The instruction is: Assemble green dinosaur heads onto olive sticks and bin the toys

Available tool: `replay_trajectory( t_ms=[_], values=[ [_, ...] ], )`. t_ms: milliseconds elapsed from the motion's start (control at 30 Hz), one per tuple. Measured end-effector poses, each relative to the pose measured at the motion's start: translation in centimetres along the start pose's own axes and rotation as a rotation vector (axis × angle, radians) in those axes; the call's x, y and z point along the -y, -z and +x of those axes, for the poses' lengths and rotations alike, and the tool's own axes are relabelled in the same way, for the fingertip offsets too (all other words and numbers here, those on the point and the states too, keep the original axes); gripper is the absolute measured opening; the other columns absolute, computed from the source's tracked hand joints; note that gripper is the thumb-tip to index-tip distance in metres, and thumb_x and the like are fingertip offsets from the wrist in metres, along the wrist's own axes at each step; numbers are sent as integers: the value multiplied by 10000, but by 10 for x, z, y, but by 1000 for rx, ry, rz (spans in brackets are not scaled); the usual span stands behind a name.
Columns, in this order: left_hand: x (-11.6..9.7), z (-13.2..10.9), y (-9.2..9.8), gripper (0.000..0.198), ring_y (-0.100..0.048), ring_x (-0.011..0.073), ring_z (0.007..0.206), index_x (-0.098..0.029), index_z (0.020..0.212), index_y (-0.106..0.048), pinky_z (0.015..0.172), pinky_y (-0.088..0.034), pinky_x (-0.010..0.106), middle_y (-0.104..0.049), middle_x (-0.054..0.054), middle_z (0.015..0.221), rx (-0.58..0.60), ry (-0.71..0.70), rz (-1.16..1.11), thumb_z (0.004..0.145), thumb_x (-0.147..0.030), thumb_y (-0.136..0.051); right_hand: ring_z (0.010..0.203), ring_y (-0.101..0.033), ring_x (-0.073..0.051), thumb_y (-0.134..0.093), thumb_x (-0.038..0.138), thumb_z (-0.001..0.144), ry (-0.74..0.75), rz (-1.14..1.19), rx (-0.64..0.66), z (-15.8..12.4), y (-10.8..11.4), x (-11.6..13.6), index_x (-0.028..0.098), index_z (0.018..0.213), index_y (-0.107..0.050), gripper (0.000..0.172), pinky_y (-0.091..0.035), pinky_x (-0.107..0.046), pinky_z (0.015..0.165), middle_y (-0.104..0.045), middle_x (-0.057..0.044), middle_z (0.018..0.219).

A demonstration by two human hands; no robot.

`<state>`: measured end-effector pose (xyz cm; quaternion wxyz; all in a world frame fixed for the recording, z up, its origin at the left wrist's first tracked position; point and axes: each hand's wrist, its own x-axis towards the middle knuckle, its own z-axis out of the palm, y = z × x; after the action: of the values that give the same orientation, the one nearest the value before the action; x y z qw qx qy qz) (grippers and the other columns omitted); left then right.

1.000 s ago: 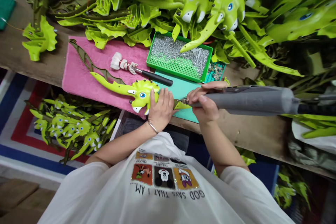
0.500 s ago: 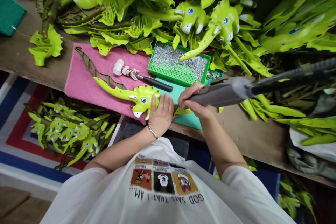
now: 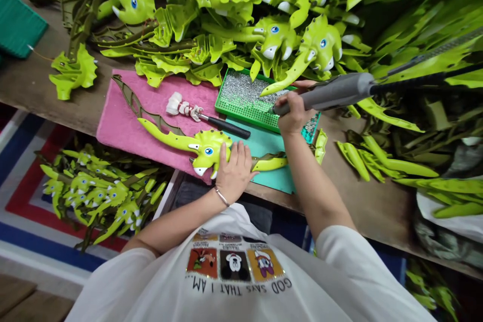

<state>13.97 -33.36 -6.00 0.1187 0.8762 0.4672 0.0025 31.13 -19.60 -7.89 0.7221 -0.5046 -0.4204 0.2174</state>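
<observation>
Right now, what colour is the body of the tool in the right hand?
Grey; the tool in the right hand shows best in the head view.

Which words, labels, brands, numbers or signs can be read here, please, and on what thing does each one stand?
"GOD SAYS THAT I AM...": on the white shirt, upside down in this view.
Small print above the cartoon pictures on the shirt: too small to read surely.
Gray tool in the right hand: no readable text.
Green toy under the left hand: no readable text.
</observation>
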Motion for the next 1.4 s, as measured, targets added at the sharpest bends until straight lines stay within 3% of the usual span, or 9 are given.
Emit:
replay_trajectory(
  t_ms=[367,500,700,800,1000,1133,1233,1333,1400],
  values=[
    [0,1,-3,650,-459,359,1429,5,1467,-465,1210,-306,631,-477,266,1503,-46,-2,14,1013,-460,-479,374,-467,-98,-748,561,714,18,65,39,5,-6,5,251,795,-504,403,-418,-245,422,-441,108,484],
    [0,0,-6,639,-481,361,1411,6,1455,-482,1207,-313,628,-496,265,1491,-80,-5,25,1016,-458,-468,425,-510,-115,-700,589,754,-35,38,38,0,1,25,252,761,-489,398,-464,-282,457,-453,83,532],
    [1,0,-15,699,-451,381,1428,-7,1464,-468,1208,-271,671,-475,269,1507,-88,-17,-7,984,-511,-523,390,-479,-132,-748,453,770,-2,198,225,-55,30,89,288,884,-581,260,-458,-304,441,-495,89,511],
    [1,1,-18,700,-473,380,1412,-8,1454,-474,1199,-275,685,-485,272,1497,-112,-15,-10,980,-520,-528,417,-500,-137,-714,399,822,-61,231,356,-85,42,105,278,856,-621,156,-451,-300,461,-539,68,514],
    [1,1,-17,693,-493,374,1396,1,1442,-484,1197,-294,670,-510,273,1477,-146,-17,17,979,-512,-538,488,-542,-142,-641,410,884,-88,183,428,-110,52,97,231,679,-627,273,-453,-306,492,-551,31,530],
    [1,0,-19,663,-505,371,1386,-8,1437,-493,1187,-309,676,-515,268,1473,-171,-26,24,1006,-512,-476,468,-545,-149,-706,358,845,-74,212,389,-115,51,90,272,850,-632,113,-476,-317,473,-588,59,575],
    [2,0,-22,617,-501,367,1392,-23,1439,-494,1182,-310,686,-518,264,1471,-185,-26,18,1023,-476,-445,459,-549,-143,-724,292,829,-32,244,403,-117,50,86,294,921,-629,132,-489,-314,456,-622,64,610],
    [2,0,-24,575,-513,367,1381,-18,1425,-510,1175,-328,681,-520,271,1465,-201,-25,20,1032,-429,-428,478,-567,-136,-716,288,833,-53,210,489,-114,50,84,285,892,-632,103,-500,-304,468,-627,58,604],
    [2,1,-24,557,-529,370,1365,-8,1413,-520,1167,-349,674,-525,273,1460,-212,-28,25,1033,-405,-427,487,-574,-136,-732,275,815,-96,204,620,-107,51,86,276,885,-636,119,-502,-303,478,-635,54,604]
  ],
)
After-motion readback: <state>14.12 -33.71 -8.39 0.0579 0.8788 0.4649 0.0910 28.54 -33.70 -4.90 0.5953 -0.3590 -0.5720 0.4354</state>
